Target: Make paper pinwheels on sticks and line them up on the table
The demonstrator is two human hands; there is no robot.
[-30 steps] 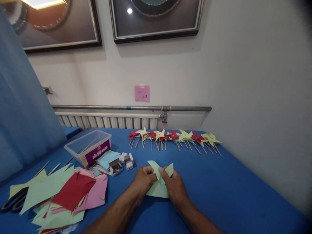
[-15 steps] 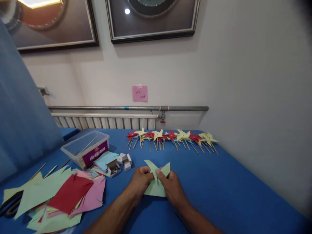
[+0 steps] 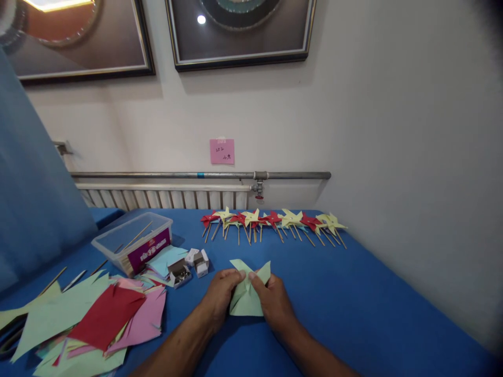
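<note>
A light green cut paper square [image 3: 245,301] lies on the blue table [image 3: 353,303] in front of me, two of its corner flaps folded toward its middle. My left hand [image 3: 220,296] pinches its left side. My right hand [image 3: 273,303] grips its right side, thumb pressing near the centre where the flaps meet.
A row of finished red and yellow pinwheels on sticks [image 3: 271,222] lies at the table's back. Left are a pile of coloured paper sheets [image 3: 98,319], a clear plastic box of sticks [image 3: 133,241], and small open boxes of pins [image 3: 188,264]. Loose sticks [image 3: 58,277] lie far left.
The view has drifted a little, so everything sits slightly left and lower. Both hands keep holding the green paper, whose upper flaps now fold in closer to the middle.
</note>
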